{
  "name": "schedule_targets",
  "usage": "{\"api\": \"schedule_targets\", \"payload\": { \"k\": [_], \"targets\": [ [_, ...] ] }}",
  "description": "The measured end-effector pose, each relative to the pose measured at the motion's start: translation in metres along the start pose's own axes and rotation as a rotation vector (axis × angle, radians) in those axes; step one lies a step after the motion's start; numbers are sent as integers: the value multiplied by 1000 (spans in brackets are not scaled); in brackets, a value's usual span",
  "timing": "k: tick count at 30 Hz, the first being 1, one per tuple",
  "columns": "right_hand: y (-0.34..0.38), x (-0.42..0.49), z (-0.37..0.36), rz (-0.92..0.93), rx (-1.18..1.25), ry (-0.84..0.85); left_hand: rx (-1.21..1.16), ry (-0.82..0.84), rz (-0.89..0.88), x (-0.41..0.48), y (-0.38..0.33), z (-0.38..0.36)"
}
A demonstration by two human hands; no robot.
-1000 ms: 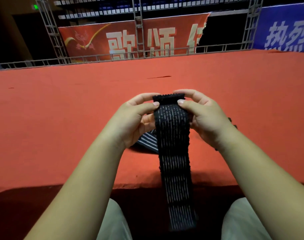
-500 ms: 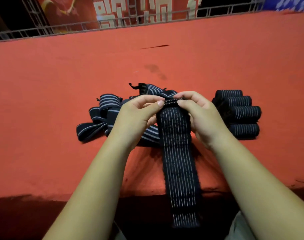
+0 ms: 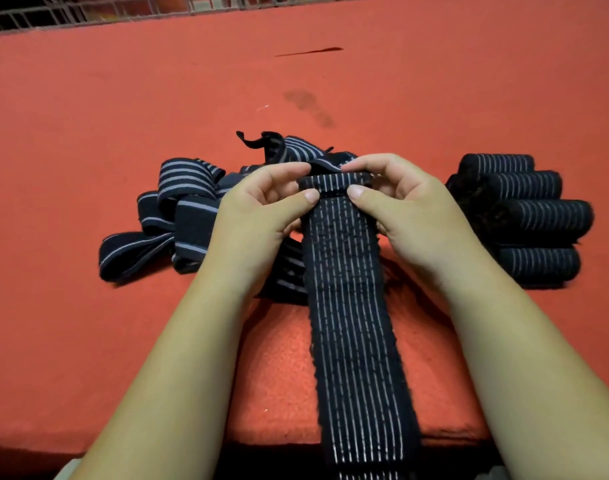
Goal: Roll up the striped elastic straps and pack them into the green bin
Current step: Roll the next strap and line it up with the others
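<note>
Left hand (image 3: pixel 261 211) and right hand (image 3: pixel 408 206) pinch the strap's (image 3: pixel 355 323) seemingly rolled end.

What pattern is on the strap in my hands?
Dark navy strap with thin white lengthwise stripes, shown in the head view.

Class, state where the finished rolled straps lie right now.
In the head view, the rolled straps lie on the red surface, just right of the right hand.
</note>
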State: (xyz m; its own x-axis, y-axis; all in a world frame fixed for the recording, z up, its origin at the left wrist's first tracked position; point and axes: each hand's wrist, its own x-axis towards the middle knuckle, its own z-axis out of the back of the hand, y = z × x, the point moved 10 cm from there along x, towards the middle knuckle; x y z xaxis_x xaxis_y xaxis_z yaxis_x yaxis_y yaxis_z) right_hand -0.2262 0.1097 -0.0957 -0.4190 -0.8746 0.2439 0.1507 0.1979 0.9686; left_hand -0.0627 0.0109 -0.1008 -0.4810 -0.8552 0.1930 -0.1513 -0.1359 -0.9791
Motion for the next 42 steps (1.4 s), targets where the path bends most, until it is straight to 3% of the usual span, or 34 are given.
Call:
{"api": "schedule_targets", "payload": {
  "k": [6,12,21,30,36,42],
  "targets": [
    [-10,2,3,-44,113,-6,-14,64,-21,-2,0,-8],
    [-15,1,13,-33,103,-65,133,106,-61,-6,-2,-14],
    [-22,4,11,-78,95,-7,48,85,-54,-3,0,-8],
    [-14,4,12,28,52,-1,52,83,-5,1,10,-7],
    [-15,2,9,19,62,28,79,96,-68,-2,0,-7],
    [-15,2,13,17,29,-41,60,97,-39,-3,4,-9]
  ]
}}
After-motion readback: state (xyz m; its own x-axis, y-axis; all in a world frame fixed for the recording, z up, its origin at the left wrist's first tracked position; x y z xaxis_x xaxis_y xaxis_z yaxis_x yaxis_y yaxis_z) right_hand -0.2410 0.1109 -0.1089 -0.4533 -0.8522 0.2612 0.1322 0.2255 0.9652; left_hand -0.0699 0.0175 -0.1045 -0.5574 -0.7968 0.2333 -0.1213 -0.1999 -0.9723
